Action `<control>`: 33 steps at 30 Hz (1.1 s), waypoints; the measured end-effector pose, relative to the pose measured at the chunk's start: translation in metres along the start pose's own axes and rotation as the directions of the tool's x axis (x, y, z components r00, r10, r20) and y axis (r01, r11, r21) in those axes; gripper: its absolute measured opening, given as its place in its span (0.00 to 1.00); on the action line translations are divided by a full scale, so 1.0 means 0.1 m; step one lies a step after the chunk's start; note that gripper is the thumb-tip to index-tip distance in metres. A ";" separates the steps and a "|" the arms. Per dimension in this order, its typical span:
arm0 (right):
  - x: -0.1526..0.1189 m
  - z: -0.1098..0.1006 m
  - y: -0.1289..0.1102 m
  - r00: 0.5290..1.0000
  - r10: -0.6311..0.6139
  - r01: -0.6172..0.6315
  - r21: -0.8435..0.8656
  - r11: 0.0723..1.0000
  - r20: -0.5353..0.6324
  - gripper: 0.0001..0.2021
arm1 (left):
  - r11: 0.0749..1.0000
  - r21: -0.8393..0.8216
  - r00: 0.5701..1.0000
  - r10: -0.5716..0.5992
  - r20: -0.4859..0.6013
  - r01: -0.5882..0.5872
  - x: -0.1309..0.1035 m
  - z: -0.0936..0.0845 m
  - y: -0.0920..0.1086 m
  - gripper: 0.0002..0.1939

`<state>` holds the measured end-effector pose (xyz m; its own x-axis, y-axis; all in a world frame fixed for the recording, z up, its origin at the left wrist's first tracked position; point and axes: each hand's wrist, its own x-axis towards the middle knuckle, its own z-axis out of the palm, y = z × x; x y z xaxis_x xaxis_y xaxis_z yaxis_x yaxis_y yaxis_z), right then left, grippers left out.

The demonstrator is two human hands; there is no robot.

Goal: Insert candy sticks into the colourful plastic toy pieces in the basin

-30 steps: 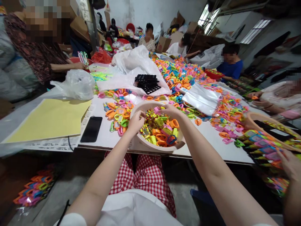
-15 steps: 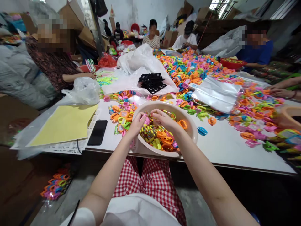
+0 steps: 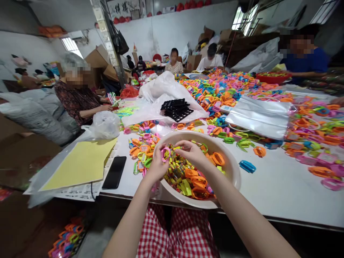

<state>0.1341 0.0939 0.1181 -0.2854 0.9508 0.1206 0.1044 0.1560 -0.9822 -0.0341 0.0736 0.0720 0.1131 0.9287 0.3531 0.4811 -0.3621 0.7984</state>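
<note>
Over the basin's left side, my left hand [image 3: 158, 165] is closed on a pink plastic piece [image 3: 166, 154], a rounded open frame. My right hand [image 3: 191, 152] is just to its right, thumb and fingers pinching a small yellow wrapped piece [image 3: 176, 148] close to the pink one. Below both hands stands the cream basin [image 3: 233, 172]. It holds many small yellow wrapped pieces [image 3: 174, 172] and larger orange plastic pieces [image 3: 199, 182]. My fingers partly hide what they grip.
Loose coloured plastic pieces [image 3: 141, 148] lie left of the basin, with a large heap [image 3: 212, 89] behind. A black phone [image 3: 114, 172], yellow sheet [image 3: 80, 161], black trays [image 3: 176, 109] and silvery bags [image 3: 258, 116] lie around. Co-workers sit along the table, one at left [image 3: 77, 96].
The camera view has tilted up, so the scene sits lower. My right hand now pinches a small yellow piece beside the pink one, which shows more clearly in my left hand.
</note>
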 end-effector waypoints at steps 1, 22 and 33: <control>0.00 0.00 0.01 1.000 0.003 -0.004 0.018 1.000 0.017 0.14 | 0.999 0.028 0.999 0.020 0.025 -0.021 0.00 0.00 0.00 0.28; 0.12 0.10 0.15 0.973 0.230 -0.229 0.141 0.963 0.012 0.21 | 0.992 0.114 0.996 -0.068 0.056 0.061 0.05 0.03 0.12 0.07; 0.12 0.14 0.22 0.962 0.218 -0.256 0.265 0.930 0.165 0.23 | 0.989 -0.021 0.981 -0.139 0.136 0.143 0.05 -0.02 0.16 0.08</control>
<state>0.1196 0.1051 0.0956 -0.4091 0.9044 -0.1215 -0.0819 -0.1690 -0.9822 -0.0279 0.0724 0.0875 0.1623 0.9722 0.1690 0.4739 -0.2270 0.8508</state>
